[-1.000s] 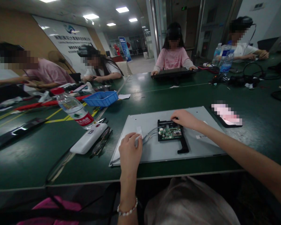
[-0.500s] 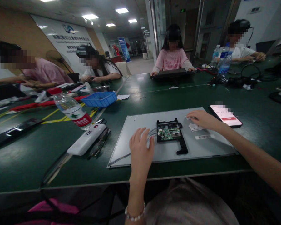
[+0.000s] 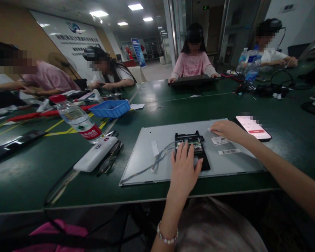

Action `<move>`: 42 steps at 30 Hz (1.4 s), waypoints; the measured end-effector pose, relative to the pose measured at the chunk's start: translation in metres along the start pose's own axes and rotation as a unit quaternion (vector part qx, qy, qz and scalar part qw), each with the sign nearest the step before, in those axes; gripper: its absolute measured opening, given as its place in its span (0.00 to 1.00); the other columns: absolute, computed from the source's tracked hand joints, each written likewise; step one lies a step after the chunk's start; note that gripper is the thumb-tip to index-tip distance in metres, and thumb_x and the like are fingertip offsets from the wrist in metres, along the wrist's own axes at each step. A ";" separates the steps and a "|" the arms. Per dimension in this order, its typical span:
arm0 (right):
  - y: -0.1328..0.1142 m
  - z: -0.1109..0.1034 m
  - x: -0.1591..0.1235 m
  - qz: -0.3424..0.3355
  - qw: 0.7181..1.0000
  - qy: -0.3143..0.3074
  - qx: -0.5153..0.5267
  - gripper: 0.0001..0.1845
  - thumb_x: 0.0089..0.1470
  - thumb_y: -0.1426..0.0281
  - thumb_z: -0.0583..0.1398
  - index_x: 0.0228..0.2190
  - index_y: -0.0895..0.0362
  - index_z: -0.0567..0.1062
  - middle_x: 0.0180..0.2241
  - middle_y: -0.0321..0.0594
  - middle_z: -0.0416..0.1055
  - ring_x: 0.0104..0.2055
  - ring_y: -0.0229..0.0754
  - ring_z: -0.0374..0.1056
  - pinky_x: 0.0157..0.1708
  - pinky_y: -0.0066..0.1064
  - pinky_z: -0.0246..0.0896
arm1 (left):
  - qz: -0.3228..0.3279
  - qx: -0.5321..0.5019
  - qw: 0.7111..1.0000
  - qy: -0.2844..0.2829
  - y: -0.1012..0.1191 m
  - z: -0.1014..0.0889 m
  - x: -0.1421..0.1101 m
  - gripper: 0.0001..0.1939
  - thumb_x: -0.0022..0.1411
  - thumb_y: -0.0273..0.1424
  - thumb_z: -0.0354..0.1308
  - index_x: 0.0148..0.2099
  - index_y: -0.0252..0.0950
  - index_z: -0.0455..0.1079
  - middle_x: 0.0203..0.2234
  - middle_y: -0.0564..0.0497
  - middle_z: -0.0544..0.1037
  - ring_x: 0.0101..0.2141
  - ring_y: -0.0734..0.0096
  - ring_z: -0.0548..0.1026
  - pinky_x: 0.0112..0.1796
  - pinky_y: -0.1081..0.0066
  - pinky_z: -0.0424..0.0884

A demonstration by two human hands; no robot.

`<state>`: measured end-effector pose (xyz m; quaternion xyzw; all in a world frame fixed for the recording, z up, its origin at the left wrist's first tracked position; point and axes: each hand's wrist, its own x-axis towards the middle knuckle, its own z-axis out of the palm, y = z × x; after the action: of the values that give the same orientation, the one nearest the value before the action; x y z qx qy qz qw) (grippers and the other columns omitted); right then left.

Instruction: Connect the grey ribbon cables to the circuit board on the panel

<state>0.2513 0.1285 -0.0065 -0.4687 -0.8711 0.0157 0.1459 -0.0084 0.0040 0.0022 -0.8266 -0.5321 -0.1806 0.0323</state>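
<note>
A flat grey-white display panel [image 3: 141, 157] lies on the table in front of me. On it sits a black plastic bracket [image 3: 206, 162] with a green circuit board [image 3: 198, 145], partly hidden by my left hand. My left hand [image 3: 184, 166] is open, its fingers spread over the board and bracket. Thin grey cables [image 3: 161, 155] run from the board to the panel's lower left corner. Near the panel's far right edge, the fingertips of my right hand [image 3: 224, 129] are pinched on a small white piece. Just below lies a white printed label [image 3: 218, 140].
A barcode sticker [image 3: 229, 152] and a white strip [image 3: 154, 148] are on the panel. Right of it lies a lit phone [image 3: 253, 128]. To the left are a white power bank [image 3: 96, 154], glasses [image 3: 111, 157], a water bottle [image 3: 80, 120] and a blue tray [image 3: 110, 108]. Co-workers sit around.
My left hand has moved right, from above the cables to over the circuit board, uncovering the cables and the white strip. My right hand stays near the same spot, slightly shifted.
</note>
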 end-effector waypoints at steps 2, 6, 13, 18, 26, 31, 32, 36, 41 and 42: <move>-0.003 -0.003 0.001 0.003 1.000 0.007 -0.006 0.15 0.59 0.69 0.52 0.40 0.55 0.78 0.42 0.44 0.76 0.44 0.48 0.71 0.42 0.39 0.65 | 0.004 -0.001 1.000 -0.001 0.000 0.000 0.000 0.24 0.67 0.39 0.45 0.62 0.35 0.56 0.61 0.43 0.60 0.63 0.55 0.51 0.58 0.48 0.55; -0.019 -0.013 0.012 0.004 0.999 0.039 0.010 0.14 0.59 0.69 0.53 0.40 0.57 0.78 0.41 0.44 0.76 0.43 0.47 0.71 0.43 0.38 0.64 | 0.013 -0.006 1.000 0.007 0.000 0.001 0.001 0.24 0.67 0.39 0.45 0.62 0.34 0.57 0.61 0.42 0.61 0.62 0.53 0.53 0.58 0.48 0.57; -0.066 -0.010 0.049 -0.030 0.998 0.046 0.009 0.13 0.59 0.70 0.54 0.38 0.57 0.78 0.41 0.44 0.77 0.43 0.46 0.71 0.43 0.34 0.62 | 0.014 -0.005 1.000 0.010 0.000 0.000 0.000 0.24 0.67 0.38 0.46 0.61 0.34 0.57 0.60 0.40 0.61 0.62 0.52 0.54 0.57 0.49 0.57; -0.075 0.007 0.053 -0.021 1.000 0.004 0.002 0.12 0.57 0.73 0.54 0.37 0.58 0.78 0.38 0.45 0.77 0.41 0.46 0.72 0.41 0.33 0.62 | 0.013 -0.005 1.000 0.003 0.001 -0.001 -0.001 0.24 0.67 0.38 0.45 0.61 0.34 0.57 0.61 0.41 0.61 0.62 0.53 0.53 0.57 0.49 0.57; -0.074 0.007 0.048 -0.037 0.998 0.010 0.051 0.14 0.59 0.69 0.54 0.36 0.57 0.79 0.38 0.45 0.78 0.42 0.46 0.71 0.42 0.34 0.62 | 0.017 -0.007 1.000 0.007 0.000 0.000 -0.001 0.24 0.67 0.38 0.45 0.62 0.34 0.56 0.61 0.41 0.61 0.62 0.53 0.53 0.57 0.49 0.57; -0.072 0.007 0.047 -0.031 0.994 0.032 0.096 0.16 0.60 0.68 0.52 0.35 0.57 0.79 0.39 0.44 0.78 0.43 0.45 0.71 0.44 0.34 0.62 | 0.017 -0.003 1.000 0.010 0.000 0.000 -0.001 0.24 0.67 0.38 0.45 0.62 0.34 0.56 0.61 0.41 0.60 0.62 0.53 0.53 0.58 0.49 0.57; -0.072 0.007 0.048 -0.028 0.994 0.038 0.103 0.16 0.60 0.69 0.52 0.35 0.57 0.79 0.40 0.44 0.77 0.43 0.45 0.71 0.44 0.34 0.62 | 0.017 -0.002 1.000 0.012 0.000 0.000 -0.001 0.24 0.67 0.38 0.45 0.62 0.34 0.57 0.61 0.41 0.60 0.62 0.53 0.53 0.58 0.49 0.57; -0.069 0.007 0.049 -0.027 0.991 0.039 0.123 0.14 0.59 0.69 0.53 0.37 0.57 0.79 0.40 0.43 0.78 0.43 0.45 0.72 0.45 0.34 0.62 | 0.020 -0.003 1.000 0.014 0.001 0.000 -0.001 0.24 0.67 0.38 0.45 0.62 0.34 0.56 0.60 0.41 0.61 0.62 0.53 0.54 0.57 0.49 0.57; -0.067 0.012 0.051 -0.037 0.991 0.022 0.124 0.12 0.56 0.71 0.56 0.36 0.57 0.79 0.39 0.43 0.78 0.43 0.45 0.72 0.44 0.34 0.63 | 0.017 -0.001 1.000 0.008 0.001 0.000 -0.001 0.24 0.67 0.38 0.45 0.62 0.34 0.56 0.60 0.41 0.61 0.62 0.53 0.53 0.58 0.49 0.56; -0.067 0.013 0.051 -0.035 0.992 0.022 0.122 0.12 0.56 0.71 0.56 0.36 0.57 0.79 0.39 0.43 0.78 0.43 0.45 0.71 0.44 0.34 0.63 | 0.018 -0.001 1.000 0.008 0.001 0.000 -0.001 0.24 0.67 0.38 0.45 0.62 0.34 0.56 0.60 0.41 0.61 0.62 0.53 0.53 0.58 0.49 0.56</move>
<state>0.1670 0.1346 0.0039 -0.4173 -0.8749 0.1061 0.2219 -0.0076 0.0031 0.0018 -0.8344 -0.5168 -0.1875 0.0390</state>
